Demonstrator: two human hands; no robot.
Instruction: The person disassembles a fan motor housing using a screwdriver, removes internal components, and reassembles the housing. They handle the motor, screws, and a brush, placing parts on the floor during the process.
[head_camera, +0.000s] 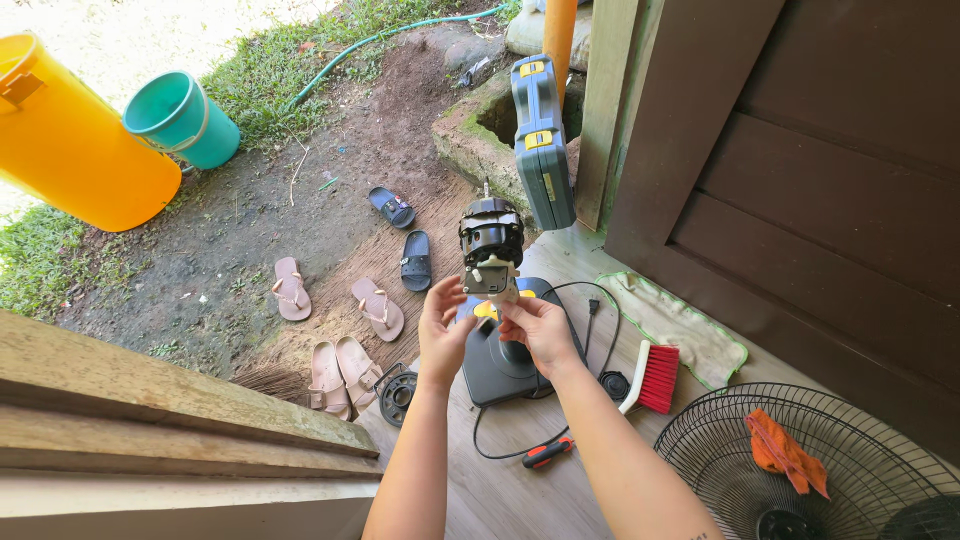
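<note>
Both my left hand (441, 325) and right hand (537, 328) grip the fan motor (490, 245) above the fan base (497, 362).

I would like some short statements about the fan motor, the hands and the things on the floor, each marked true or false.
1. Both hands hold the fan motor up in the air. True: the left hand and the right hand grip its lower part.
2. The brush has blue bristles. False: they are red.
3. An orange cloth lies on the wire fan guard. True.
4. The screwdriver is in the right hand. False: it lies on the floor below the fan base.
5. The green bucket stands on the wooden floor. False: it lies tilted on the ground beside the yellow bin.
</note>
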